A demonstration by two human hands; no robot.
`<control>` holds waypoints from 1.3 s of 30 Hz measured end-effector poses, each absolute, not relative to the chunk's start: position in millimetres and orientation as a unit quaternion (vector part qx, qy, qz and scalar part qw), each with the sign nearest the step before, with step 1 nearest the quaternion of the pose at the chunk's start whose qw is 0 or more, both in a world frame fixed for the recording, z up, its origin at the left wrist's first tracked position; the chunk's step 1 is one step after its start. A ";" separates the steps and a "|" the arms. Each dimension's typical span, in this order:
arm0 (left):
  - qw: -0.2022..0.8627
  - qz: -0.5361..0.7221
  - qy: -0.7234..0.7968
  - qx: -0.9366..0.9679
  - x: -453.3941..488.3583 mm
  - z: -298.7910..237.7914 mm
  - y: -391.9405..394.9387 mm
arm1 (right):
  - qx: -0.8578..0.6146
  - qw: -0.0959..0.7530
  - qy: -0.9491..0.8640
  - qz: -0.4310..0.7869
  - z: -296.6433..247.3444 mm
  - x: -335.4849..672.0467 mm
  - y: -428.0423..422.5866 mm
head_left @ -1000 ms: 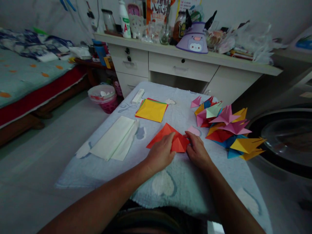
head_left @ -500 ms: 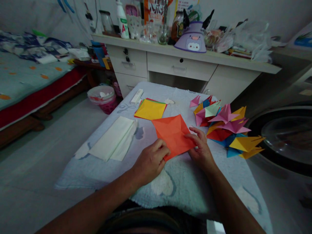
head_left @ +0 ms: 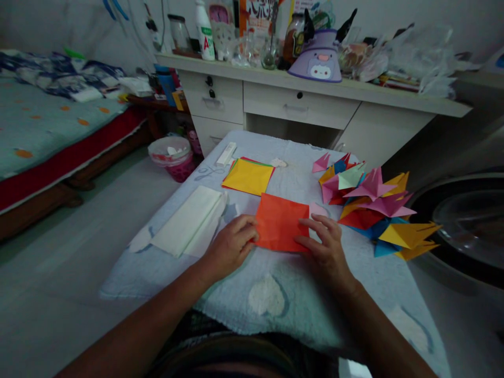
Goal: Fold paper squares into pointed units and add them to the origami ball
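An orange paper square (head_left: 281, 221) lies flat on the towel-covered table (head_left: 275, 294). My left hand (head_left: 230, 245) rests at its left edge, fingers curled with the tips on the paper. My right hand (head_left: 325, 247) lies on its right side, fingers stretched out and pressing down. A stack of coloured paper squares (head_left: 248, 176), yellow on top, lies just beyond. To the right sits a heap of folded, pointed paper pieces (head_left: 370, 202) in pink, yellow, red and blue.
A folded white cloth (head_left: 189, 220) lies at the table's left. A small white box (head_left: 226, 154) sits at the far edge. Beyond stands a cluttered white desk (head_left: 311, 100); a pink-lined bin (head_left: 173, 157) and a bed (head_left: 47, 126) are to the left.
The orange paper was a folded triangle, then opened up and held tilted; now it lies flat as a square under both hands. My view has shifted slightly.
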State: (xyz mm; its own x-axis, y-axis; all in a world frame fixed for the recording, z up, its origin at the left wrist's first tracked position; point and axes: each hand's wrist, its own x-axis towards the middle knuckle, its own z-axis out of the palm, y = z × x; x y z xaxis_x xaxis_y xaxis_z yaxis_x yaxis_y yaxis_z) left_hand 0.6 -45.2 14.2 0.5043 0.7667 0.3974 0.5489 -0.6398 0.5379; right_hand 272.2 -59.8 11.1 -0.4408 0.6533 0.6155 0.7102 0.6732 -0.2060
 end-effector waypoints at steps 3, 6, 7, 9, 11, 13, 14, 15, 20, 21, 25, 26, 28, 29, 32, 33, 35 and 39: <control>0.073 0.273 0.408 0.868 -4.9 10.8 -43.0 | -0.374 0.278 -0.885 0.005 8.8 264.2 -62.3; 0.025 0.229 0.422 0.877 -8.3 11.8 -44.1 | -0.355 0.240 -0.902 0.049 7.1 256.7 -61.7; 0.020 0.219 0.426 0.877 -9.3 12.5 -45.1 | -0.353 0.233 -0.904 0.058 6.9 255.3 -61.4; 0.019 0.206 0.436 0.876 -11.3 13.3 -47.6 | -0.351 0.228 -0.905 0.070 7.0 254.1 -61.3; 0.022 0.194 0.446 0.873 -13.6 13.2 -49.9 | -0.348 0.233 -0.905 0.077 7.0 254.3 -61.9; 0.025 0.185 0.456 0.870 -16.1 12.6 -51.3 | -0.343 0.242 -0.904 0.084 6.3 254.7 -62.9; 0.026 0.182 0.461 0.868 -17.4 12.4 -51.6 | -0.341 0.248 -0.902 0.088 5.4 254.7 -63.3; 0.027 0.178 0.466 0.866 -18.5 12.1 -51.7 | -0.342 0.253 -0.900 0.093 4.3 254.6 -63.5; 0.059 0.161 0.480 0.860 -22.2 10.4 -49.6 | -0.391 0.254 -0.874 0.135 -2.4 254.1 -60.1; 0.070 0.160 0.482 0.859 -22.4 10.1 -49.2 | -0.405 0.253 -0.867 0.143 -3.4 254.2 -58.9; 0.115 0.165 0.494 0.846 -19.8 10.9 -49.5 | -0.435 0.271 -0.840 0.178 -6.0 255.0 -54.8; 0.124 0.169 0.499 0.841 -18.5 11.5 -49.9 | -0.438 0.277 -0.834 0.188 -6.3 255.0 -54.1; 0.138 0.180 0.509 0.830 -15.7 12.3 -50.5 | -0.446 0.285 -0.823 0.206 -5.7 254.6 -53.0; 0.142 0.186 0.514 0.825 -14.4 12.4 -50.6 | -0.452 0.287 -0.817 0.215 -4.7 254.2 -52.4; 0.148 0.199 0.524 0.815 -12.1 10.8 -50.0 | -0.477 0.272 -0.797 0.250 1.2 252.7 -49.5; 0.149 0.202 0.526 0.812 -11.9 9.8 -49.6 | -0.486 0.262 -0.792 0.262 3.7 252.2 -48.1; 0.152 0.207 0.526 0.810 -12.4 7.7 -48.9 | -0.502 0.241 -0.782 0.281 7.7 251.0 -45.1; 0.149 0.212 0.522 0.813 -14.5 3.8 -48.3 | -0.533 0.229 -0.770 0.267 6.5 248.5 -40.5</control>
